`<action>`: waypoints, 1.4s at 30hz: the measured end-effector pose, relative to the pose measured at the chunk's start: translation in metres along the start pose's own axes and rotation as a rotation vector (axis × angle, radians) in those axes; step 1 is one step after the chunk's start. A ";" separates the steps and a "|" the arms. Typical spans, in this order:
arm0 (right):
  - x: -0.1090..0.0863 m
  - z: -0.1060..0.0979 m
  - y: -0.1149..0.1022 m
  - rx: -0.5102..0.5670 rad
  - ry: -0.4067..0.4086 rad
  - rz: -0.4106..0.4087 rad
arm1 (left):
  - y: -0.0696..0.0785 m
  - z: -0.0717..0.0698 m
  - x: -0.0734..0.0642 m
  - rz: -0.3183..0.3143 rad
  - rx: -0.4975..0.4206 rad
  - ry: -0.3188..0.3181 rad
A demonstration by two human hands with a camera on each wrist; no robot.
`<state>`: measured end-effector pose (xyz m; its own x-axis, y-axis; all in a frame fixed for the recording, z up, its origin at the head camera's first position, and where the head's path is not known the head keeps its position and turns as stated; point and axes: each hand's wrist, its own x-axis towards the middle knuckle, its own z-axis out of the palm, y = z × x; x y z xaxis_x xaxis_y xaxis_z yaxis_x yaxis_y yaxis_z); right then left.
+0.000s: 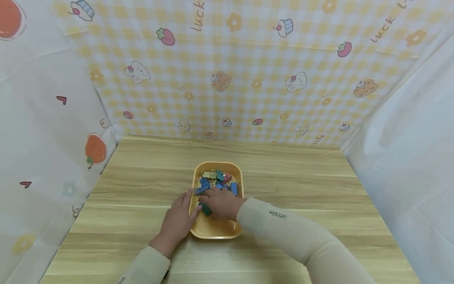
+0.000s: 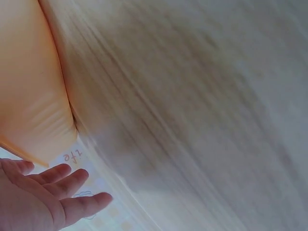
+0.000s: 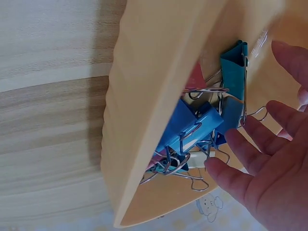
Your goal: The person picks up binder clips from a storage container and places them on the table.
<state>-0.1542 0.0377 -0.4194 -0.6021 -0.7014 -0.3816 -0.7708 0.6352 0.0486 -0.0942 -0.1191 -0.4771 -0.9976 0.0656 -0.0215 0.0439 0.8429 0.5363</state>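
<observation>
A yellow-orange plastic bin [image 1: 216, 232] stands on the wooden table, holding several binder clips in blue, green, red and yellow. My right hand [image 1: 221, 203] reaches inside, its fingers loosely spread over the clips. In the right wrist view those fingertips [image 3: 219, 168] come against or close to blue binder clips [image 3: 204, 127], while a teal binder clip [image 3: 233, 70] lies near the thumb. My left hand [image 1: 179, 217] rests along the bin's left side with extended fingers, the thumb over the rim. Close to that thumb is a dark green binder clip [image 1: 205, 210].
Wood-grain tabletop [image 1: 301, 177] surrounds the bin on every side. A yellow checked cloth [image 1: 241, 102] hangs behind the table. White printed sheets [image 1: 42, 130] close off the left, and a pale sheet [image 1: 408, 157] hangs at the right.
</observation>
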 end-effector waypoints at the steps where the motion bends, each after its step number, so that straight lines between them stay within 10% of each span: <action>1: 0.001 0.001 0.000 0.001 -0.001 0.000 | 0.000 0.000 0.000 -0.002 0.004 -0.002; 42: 0.035 0.020 -0.004 -0.046 0.004 -0.043 | -0.001 0.002 -0.001 0.017 -0.006 0.040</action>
<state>-0.1679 0.0175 -0.4514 -0.5687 -0.7294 -0.3802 -0.8049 0.5886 0.0748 -0.0931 -0.1192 -0.4798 -0.9981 0.0578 0.0215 0.0602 0.8388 0.5412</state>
